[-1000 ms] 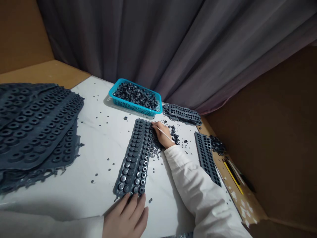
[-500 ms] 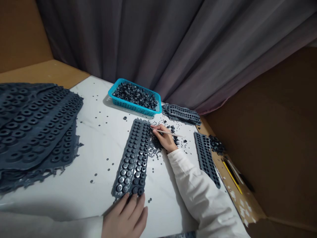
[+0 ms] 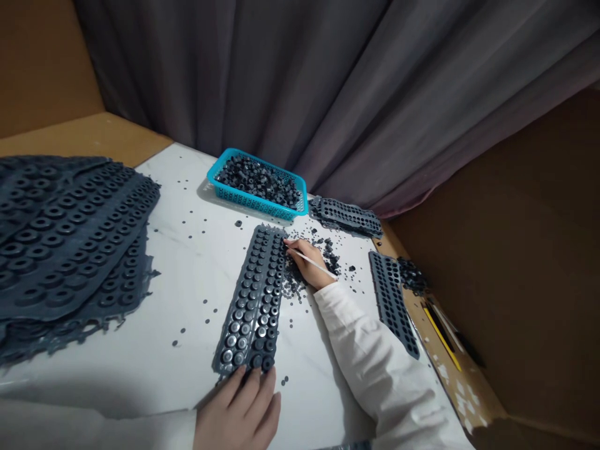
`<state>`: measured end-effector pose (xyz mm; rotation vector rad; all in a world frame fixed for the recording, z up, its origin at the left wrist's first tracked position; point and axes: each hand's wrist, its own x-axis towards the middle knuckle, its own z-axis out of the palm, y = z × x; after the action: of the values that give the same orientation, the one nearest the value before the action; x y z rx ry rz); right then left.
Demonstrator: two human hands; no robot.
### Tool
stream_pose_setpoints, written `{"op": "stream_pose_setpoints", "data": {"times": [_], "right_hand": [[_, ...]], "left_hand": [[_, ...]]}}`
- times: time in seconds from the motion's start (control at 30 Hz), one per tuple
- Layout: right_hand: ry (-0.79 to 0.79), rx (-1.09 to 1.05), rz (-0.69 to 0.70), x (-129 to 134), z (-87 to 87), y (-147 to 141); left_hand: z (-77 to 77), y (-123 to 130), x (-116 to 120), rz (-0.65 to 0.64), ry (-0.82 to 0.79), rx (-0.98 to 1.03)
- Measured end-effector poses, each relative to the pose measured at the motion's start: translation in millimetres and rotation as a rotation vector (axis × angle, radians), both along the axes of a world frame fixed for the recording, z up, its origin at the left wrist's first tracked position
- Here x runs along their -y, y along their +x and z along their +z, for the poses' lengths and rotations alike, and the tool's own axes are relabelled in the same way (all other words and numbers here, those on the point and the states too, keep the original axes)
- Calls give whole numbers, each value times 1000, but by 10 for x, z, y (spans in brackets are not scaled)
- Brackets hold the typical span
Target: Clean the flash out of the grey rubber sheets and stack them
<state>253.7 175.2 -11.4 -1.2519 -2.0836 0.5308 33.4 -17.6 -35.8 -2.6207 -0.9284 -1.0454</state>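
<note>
A dark grey rubber sheet (image 3: 252,300) with rows of round raised knobs lies lengthwise on the white tabletop. My left hand (image 3: 244,406) rests on its near end, fingers stretched out and slightly apart. Beside the far right edge, my right hand (image 3: 309,269) pinches a thin white stick (image 3: 315,261) like a pen; its tip is at the last knobs, too small to make out. Small dark round bits (image 3: 294,286) are scattered under and around this hand.
A blue basket (image 3: 253,203) full of small black pieces stands at the back. Stacked knobbed sheets (image 3: 70,237) lie left. Perforated sheets (image 3: 349,215) are piled back right, another perforated sheet (image 3: 391,300) nearer. A yellow-handled tool (image 3: 443,337) lies at the right edge.
The white stick has swung, its rear end now lower and closer to my right wrist. My left hand stays on the sheet. The view has shifted slightly.
</note>
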Motion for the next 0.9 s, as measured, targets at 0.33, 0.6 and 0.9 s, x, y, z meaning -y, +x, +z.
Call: {"op": "stream_pose_setpoints", "data": {"times": [0.33,0.6,0.9], "right_hand": [[124,103,-221,-213,-24,104],[154,121,-322,60,87,211],[54,-62,-161,1128,311,-223]], "left_hand": [[-8,0,8,-3,-3,-6],[-15,-13,-4,-12,-8,-16],[48,-129,96,-149,-81,-192]]}}
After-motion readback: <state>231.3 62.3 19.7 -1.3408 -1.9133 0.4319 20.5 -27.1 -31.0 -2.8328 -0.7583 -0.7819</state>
